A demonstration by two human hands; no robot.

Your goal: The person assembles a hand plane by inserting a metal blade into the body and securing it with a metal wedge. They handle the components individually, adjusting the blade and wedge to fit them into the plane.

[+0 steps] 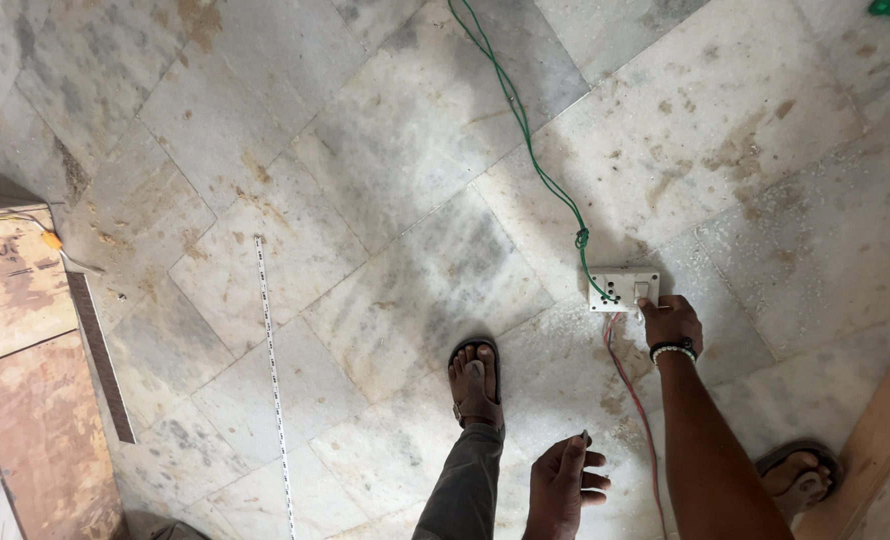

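Right hand point(671, 318) on white switchboard point(622, 288)

A marble floor point(385, 200) of large grey-white slabs, laid diagonally, stained brown and dusty; worn reddish-brown boards point(25, 400) lie along the left edge; a pale wooden plank point(880, 440) slants at the lower right; soft, even daylight falls across everything.
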